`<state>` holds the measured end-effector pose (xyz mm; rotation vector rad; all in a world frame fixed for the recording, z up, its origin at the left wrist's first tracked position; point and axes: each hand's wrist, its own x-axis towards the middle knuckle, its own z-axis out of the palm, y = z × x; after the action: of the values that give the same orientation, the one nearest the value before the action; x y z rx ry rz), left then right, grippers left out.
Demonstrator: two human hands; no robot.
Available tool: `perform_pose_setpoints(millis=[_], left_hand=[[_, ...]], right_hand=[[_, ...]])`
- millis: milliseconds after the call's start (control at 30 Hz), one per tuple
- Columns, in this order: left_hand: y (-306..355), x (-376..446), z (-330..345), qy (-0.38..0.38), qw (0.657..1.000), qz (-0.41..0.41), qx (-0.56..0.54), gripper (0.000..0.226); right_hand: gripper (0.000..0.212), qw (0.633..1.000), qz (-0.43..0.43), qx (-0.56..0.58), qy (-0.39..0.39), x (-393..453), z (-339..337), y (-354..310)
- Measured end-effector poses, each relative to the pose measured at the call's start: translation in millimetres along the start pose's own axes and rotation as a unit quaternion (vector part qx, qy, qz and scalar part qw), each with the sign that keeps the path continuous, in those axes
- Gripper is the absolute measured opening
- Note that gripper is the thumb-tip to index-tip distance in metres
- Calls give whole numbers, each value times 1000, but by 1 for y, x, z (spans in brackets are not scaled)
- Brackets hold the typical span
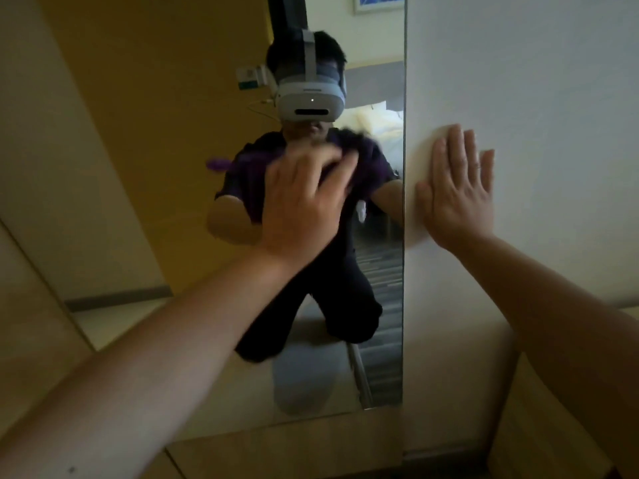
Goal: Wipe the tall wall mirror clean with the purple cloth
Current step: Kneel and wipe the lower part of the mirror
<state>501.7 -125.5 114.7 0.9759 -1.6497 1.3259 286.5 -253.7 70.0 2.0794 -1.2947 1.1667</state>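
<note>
fingers (328, 162) of left hand (301, 209): blurred, spread fairly straight, pressing purple cloth (351, 140) to mirror (380, 288)
fingers (456, 146) of right hand (456, 195): straight, flat on wall (518, 98), holding nothing

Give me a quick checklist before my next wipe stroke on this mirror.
1. Purple cloth under left hand, against the mirror: ok.
2. Right hand flat on the wall, off the mirror: ok.
3. Cloth spread flat under the palm: cannot tell, blurred.
4. Streaks on the mirror: cannot tell.
5. Lower part of the mirror wiped: cannot tell.
</note>
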Motion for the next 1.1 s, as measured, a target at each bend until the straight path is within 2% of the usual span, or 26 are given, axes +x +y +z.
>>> perform_pose_setpoints(millis=[100, 200, 333, 400, 467, 567, 667, 867, 1000, 1100], left_hand=[[-13, 91, 14, 61, 996, 14, 67, 31], [-14, 121, 31, 32, 991, 1, 127, 32], [6, 69, 45, 44, 990, 61, 122, 25], [25, 16, 47, 12, 992, 84, 99, 28], [46, -52, 51, -50, 990, 111, 77, 33], [77, -166, 51, -190, 962, 193, 30, 35], [97, -240, 38, -301, 931, 204, -27, 35], [99, -231, 20, -317, 930, 175, -55, 30], [87, -230, 2, -310, 943, 97, -70, 29], [66, -238, -22, -290, 955, 28, -65, 35]], right_hand=[[64, 1000, -12, -1, 11, 0, 3, 5], [64, 998, -20, 6, 54, 1, 11, 7], [61, 989, -40, 26, 137, 1, 21, 11], [56, 981, -65, 29, 183, 1, 25, 16], [55, 977, -79, 28, 197, -1, 27, 20], [57, 982, -73, 36, 172, -1, 26, 17], [59, 990, -56, 32, 129, -2, 18, 17], [61, 998, -12, 53, 42, -6, -2, 4], [61, 992, 12, 122, -2, -11, -31, -10], [62, 989, 18, 144, 9, -36, -44, -40]])
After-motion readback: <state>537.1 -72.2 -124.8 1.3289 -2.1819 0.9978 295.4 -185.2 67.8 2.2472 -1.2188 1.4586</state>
